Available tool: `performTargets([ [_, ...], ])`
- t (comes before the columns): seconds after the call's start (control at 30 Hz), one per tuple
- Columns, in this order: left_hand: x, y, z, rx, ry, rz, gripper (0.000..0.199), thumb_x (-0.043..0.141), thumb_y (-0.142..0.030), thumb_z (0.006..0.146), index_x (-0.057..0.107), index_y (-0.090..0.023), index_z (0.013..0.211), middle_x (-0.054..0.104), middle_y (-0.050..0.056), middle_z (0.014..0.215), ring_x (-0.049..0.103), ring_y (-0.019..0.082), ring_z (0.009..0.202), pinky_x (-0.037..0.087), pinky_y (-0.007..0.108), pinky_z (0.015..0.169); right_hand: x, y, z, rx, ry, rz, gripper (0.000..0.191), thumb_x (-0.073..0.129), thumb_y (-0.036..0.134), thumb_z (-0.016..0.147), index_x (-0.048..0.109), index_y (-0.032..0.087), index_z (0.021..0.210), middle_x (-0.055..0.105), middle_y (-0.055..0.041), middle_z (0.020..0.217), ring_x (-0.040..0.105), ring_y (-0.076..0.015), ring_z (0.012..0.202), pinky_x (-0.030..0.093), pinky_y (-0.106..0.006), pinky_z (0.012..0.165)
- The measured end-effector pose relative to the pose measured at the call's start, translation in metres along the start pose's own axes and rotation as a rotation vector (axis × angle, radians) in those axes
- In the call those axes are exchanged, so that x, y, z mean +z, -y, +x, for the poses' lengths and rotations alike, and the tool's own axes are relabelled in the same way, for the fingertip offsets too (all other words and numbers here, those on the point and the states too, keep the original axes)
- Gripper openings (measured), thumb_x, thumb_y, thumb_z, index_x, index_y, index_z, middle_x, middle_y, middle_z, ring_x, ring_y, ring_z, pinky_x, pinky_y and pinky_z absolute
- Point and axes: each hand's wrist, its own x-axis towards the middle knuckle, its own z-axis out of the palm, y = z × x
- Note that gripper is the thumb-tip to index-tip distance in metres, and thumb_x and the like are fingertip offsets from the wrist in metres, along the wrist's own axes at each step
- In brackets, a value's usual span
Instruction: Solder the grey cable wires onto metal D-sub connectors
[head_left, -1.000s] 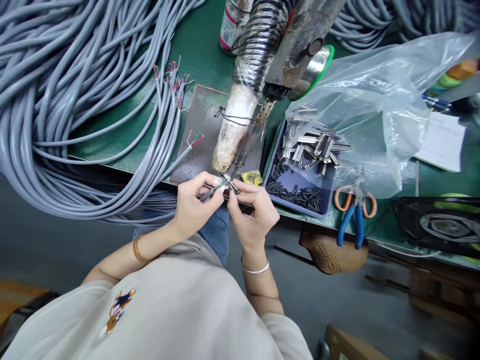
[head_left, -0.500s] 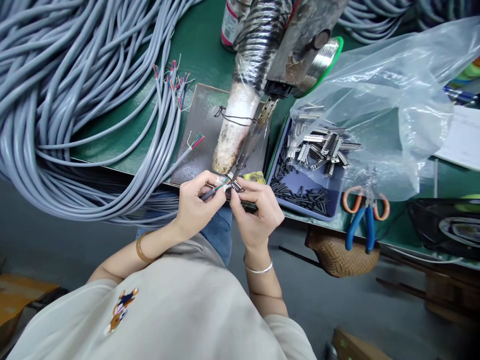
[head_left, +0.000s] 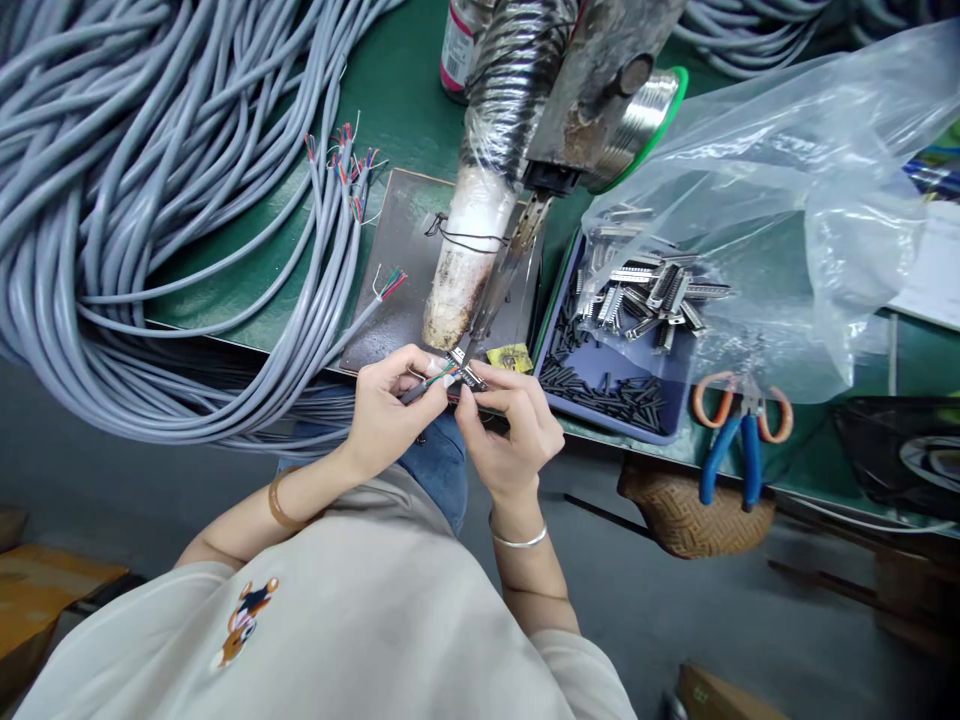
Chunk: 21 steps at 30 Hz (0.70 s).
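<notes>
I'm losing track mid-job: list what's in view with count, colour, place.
Table: one, green, top
Cables: many, grey, mostly left
Plate: one, dark, centre
Hose: one, silver and white, centre
Soldering iron: one, metallic, beside hose
Spool: one, silver and green, top
Jar: one, pink-labelled, top
Tray: one, purplish, right
Tubes: many, black, in tray
Connectors: many, silver, over tray
Bag: one, clear, right
Tool handles: four, blue and orange, right
Pad: one, yellow, centre
Paper: one, white, right
Held cable: one, grey, left hand
Held connector: one, silver, right hand
Left hand: one, bare, centre
Right hand: one, bare, centre
</notes>
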Motion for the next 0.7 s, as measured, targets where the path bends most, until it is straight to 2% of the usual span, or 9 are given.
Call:
performTargets([
  [0.33,0.0,0.003,-0.001,-0.033,0.008,-0.075,0.013,0.075,-0.018,0.075,0.063,-0.017,0.071,0.065,-0.001,0.071,0.059,0.008,0.061,0.05,0.016,0.055,0.0,0.003,0.001,0.014,-0.003,-0.014,0.021,0.076,0.013,0.088,0.06,0.026,0.086,0.081,-0.0019,0.099,0.078,-0.0154,0.086,0.062,-0.027,0.072],
  [0.43,-0.001,0.003,-0.002,-0.079,0.009,-0.101,0.014,0.077,-0.019,0.074,0.063,-0.017,0.073,0.064,-0.002,0.071,0.057,0.007,0.058,0.047,0.016,0.053,0.0,0.005,0.003,0.043,-0.005,-0.007,0.02,0.075,0.013,0.089,0.061,0.026,0.085,0.081,-0.001,0.096,0.078,-0.0156,0.085,0.063,-0.028,0.073],
  [0.53,-0.006,0.0,-0.003,-0.124,0.067,-0.191,0.015,0.076,-0.018,0.073,0.064,-0.018,0.083,0.064,-0.004,0.068,0.051,0.005,0.049,0.042,0.016,0.047,-0.003,0.007,0.003,0.117,0.002,0.052,0.019,0.073,0.014,0.09,0.06,0.025,0.082,0.08,-0.0004,0.092,0.078,-0.0151,0.083,0.063,-0.028,0.073],
  [0.6,-0.01,-0.003,-0.005,-0.148,0.14,-0.254,0.017,0.074,-0.017,0.073,0.065,-0.018,0.087,0.063,-0.005,0.063,0.045,0.004,0.043,0.039,0.016,0.043,-0.007,0.008,0.001,0.199,0.08,0.116,0.018,0.071,0.016,0.092,0.06,0.024,0.081,0.08,0.0001,0.09,0.078,-0.0144,0.081,0.063,-0.025,0.07],
  [0.67,-0.013,-0.007,-0.007,-0.207,0.195,-0.279,0.016,0.071,-0.015,0.072,0.065,-0.017,0.088,0.061,-0.006,0.057,0.043,0.004,0.04,0.037,0.016,0.04,-0.014,0.009,-0.003,0.291,0.135,0.166,0.012,0.069,0.019,0.095,0.062,0.023,0.086,0.08,0.0004,0.091,0.078,-0.0135,0.078,0.062,-0.023,0.066],
  [0.7,-0.015,-0.009,-0.008,-0.246,0.208,-0.28,0.016,0.07,-0.015,0.071,0.065,-0.016,0.087,0.061,-0.006,0.055,0.044,0.004,0.039,0.037,0.016,0.039,-0.019,0.01,-0.006,0.328,0.113,0.171,0.008,0.068,0.02,0.096,0.063,0.023,0.09,0.08,0.0007,0.092,0.077,-0.0124,0.073,0.061,-0.022,0.062],
])
